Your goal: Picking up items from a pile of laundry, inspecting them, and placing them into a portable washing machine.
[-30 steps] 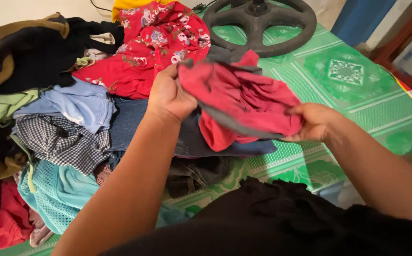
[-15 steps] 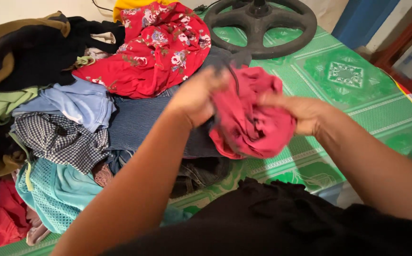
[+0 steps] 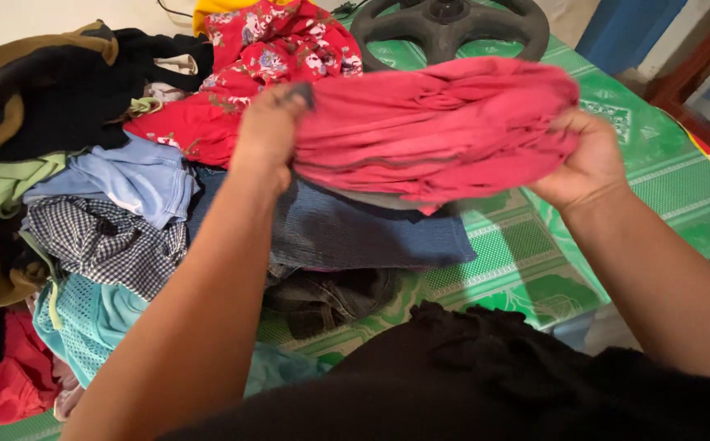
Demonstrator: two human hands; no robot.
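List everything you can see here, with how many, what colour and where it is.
Pinkish-red cloth garment: one, stretched between both hands above the pile.
Red floral fabric: one, top centre of the pile.
Dark blue denim garment: one, under the held garment.
Light blue shirt: one, left of centre.
Black-and-white checked cloth: one, below the light blue shirt.
Teal mesh garment: one, lower left.
Black and olive-brown garment: one, upper left.
Black round plastic base with spokes: one, top centre.
Green patterned mat: one, under everything.
Left hand: grips the garment's left end.
Right hand: grips its right end.
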